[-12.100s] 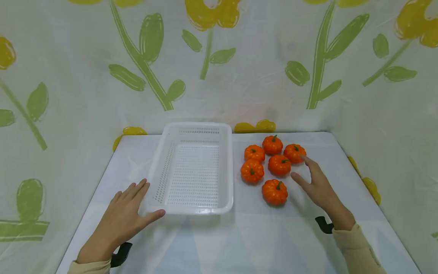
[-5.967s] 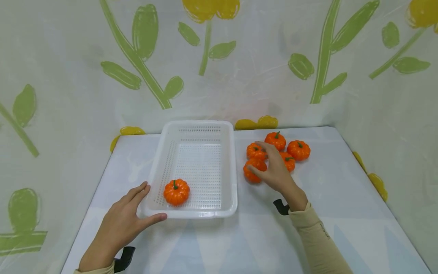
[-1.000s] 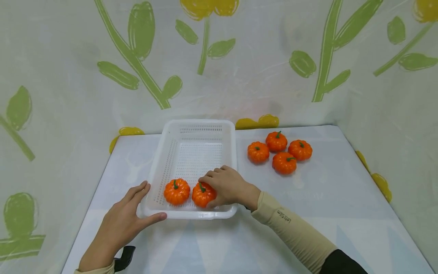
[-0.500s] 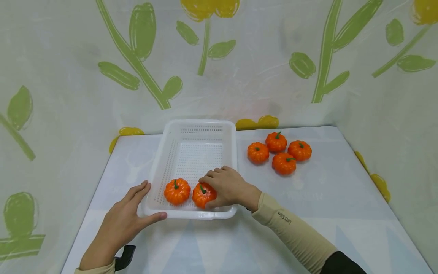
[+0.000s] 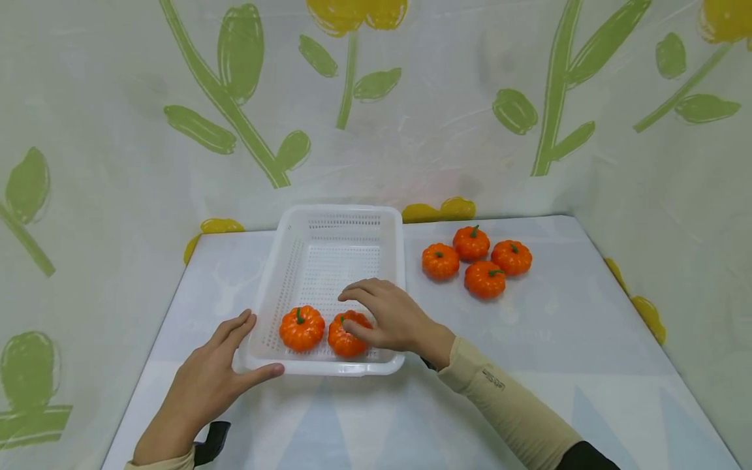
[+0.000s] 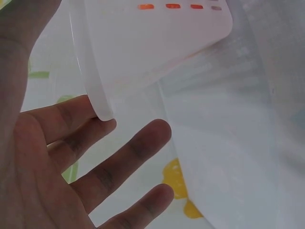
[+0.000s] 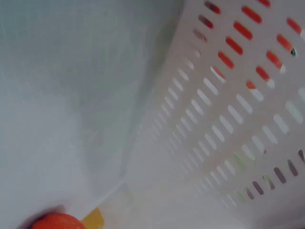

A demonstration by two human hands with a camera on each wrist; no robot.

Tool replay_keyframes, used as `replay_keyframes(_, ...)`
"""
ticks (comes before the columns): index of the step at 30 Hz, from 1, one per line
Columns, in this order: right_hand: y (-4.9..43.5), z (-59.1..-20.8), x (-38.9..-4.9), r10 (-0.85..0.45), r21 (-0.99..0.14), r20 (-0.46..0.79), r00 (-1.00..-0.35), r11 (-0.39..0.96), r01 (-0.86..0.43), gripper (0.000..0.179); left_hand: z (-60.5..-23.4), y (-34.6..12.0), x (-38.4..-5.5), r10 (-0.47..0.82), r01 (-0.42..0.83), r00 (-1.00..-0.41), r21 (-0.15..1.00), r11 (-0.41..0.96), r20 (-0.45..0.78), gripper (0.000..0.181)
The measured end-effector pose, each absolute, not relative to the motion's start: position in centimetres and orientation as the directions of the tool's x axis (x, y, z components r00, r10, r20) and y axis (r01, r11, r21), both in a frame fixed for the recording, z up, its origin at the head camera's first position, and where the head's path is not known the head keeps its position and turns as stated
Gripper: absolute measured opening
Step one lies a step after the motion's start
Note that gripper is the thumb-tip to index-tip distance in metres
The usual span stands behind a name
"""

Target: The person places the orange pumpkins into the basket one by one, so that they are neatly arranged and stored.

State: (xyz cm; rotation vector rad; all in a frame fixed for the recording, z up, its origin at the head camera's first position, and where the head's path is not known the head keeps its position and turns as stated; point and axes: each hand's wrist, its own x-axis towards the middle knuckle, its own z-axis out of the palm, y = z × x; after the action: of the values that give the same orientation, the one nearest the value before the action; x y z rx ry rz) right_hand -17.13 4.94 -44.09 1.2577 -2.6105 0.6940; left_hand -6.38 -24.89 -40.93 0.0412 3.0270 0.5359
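In the head view a white plastic basket [image 5: 390,274] with slotted walls stands on the table. Two orange mini pumpkins with green stems lie in its near end: the left pumpkin [image 5: 302,329] and the right pumpkin [image 5: 346,338]. My right hand [image 5: 395,318] hovers over the right one with fingers spread apart from it, the thumb overlapping it in this view. At the basket's near left corner is my left hand [image 5: 205,375], fingers spread along the rim; in the left wrist view its fingers [image 6: 78,112] touch the rim's edge. The right wrist view shows mainly the slotted wall [image 7: 224,109].
Several more pumpkins [image 5: 484,280] sit in a cluster on the white table [image 5: 558,326] to the right of the basket. Behind and at the sides hangs a pale curtain [image 5: 435,117] printed with flowers.
The right hand earlier set one pumpkin in the basket, then brought a second beside it. Over the last half second it has let go and lifted slightly. The left hand stays at the corner.
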Motion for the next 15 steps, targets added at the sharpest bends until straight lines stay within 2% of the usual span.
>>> replay_keyframes(6, 5.9, -44.6, -16.4, -0.57, -0.355, 0.551, -0.609, 0.501, -0.789, 0.032, -41.1, -25.0, -6.2, 0.062, 0.045, -0.997, 0.359, 0.932, -0.037, 0.107)
replay_keyframes(15, 7.9, -44.9, -15.5, -0.463, -0.369, 0.608, -0.644, 0.553, -0.747, 0.038, -41.0, -24.9, -6.1, 0.046, 0.026, -0.998, 0.356, 0.934, -0.048, 0.108)
